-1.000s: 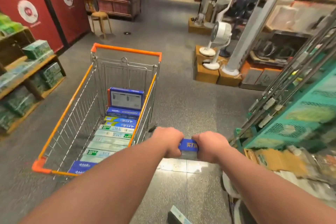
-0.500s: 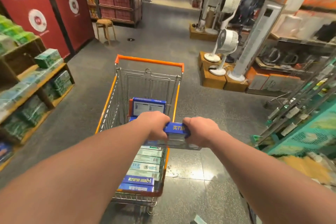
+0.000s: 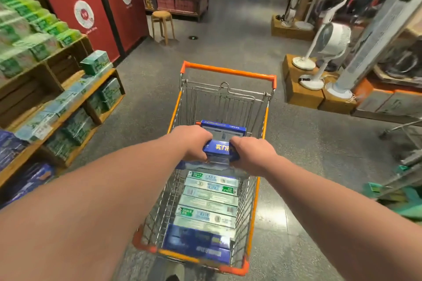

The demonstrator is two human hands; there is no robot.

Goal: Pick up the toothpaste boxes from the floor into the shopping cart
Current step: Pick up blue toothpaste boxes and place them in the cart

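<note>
Blue toothpaste box (image 3: 220,149) is held above the shopping cart (image 3: 228,72) basket, over the row of boxes (image 3: 210,198) lying inside. Left hand (image 3: 194,141) and right hand (image 3: 253,153) grasp its two ends, fingers curled round them. Risk: an uneven release would likely tip it against the upright blue box (image 3: 223,131) or leave it askew. Long axis runs side to side, across the cart; printed face upward.

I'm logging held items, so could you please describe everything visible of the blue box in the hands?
The blue box looks like a cardboard carton with yellow characters on its top face and a paler, blurred part beneath. It lies level, crosswise above the cart. The left hand grips its left end and the right hand its right end, hiding both ends.
</note>
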